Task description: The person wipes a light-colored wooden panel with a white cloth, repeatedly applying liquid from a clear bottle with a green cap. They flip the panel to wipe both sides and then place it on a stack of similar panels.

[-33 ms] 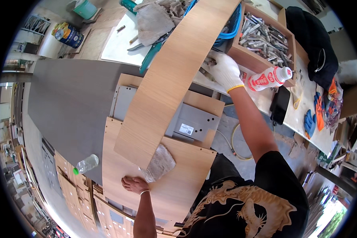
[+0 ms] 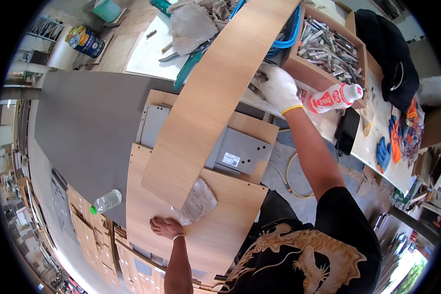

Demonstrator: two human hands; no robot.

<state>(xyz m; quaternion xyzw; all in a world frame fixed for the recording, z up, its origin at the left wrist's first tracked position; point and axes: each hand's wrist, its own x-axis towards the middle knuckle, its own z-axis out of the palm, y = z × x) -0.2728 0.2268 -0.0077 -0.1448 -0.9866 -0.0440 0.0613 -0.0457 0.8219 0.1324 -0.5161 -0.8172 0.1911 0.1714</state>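
Almost nothing has shifted since the earlier frame: the long wood-grain plank (image 2: 215,98) lies on the same slant, and both hands sit where they were, the camera having barely moved. The right hand (image 2: 279,88), in a white knit glove with a yellow cuff, rests at the plank's right edge toward one o'clock, its fingers curled together against the edge; whether they actually clamp the board or only steady it I cannot tell. The bare left hand (image 2: 165,227) lies flat at seven o'clock on the lower wood panel (image 2: 215,235), fingers stretched out and loosely side by side, touching the near corner of a crumpled grey rag (image 2: 197,202) that lies where the plank's low end meets the panel. Beneath the plank, grey metal-faced boards (image 2: 240,152) lie stacked on more panels. A clear bottle with a green cap (image 2: 105,201) lies at eight o'clock (on its side, by the dark grey sheet), and a white drink bottle with a red label (image 2: 335,97) lies at two o'clock beside a wooden box of metal fittings (image 2: 328,46). Judging by this, the wiping looks underway at the plank's near end, with its long upper stretch not yet reached.
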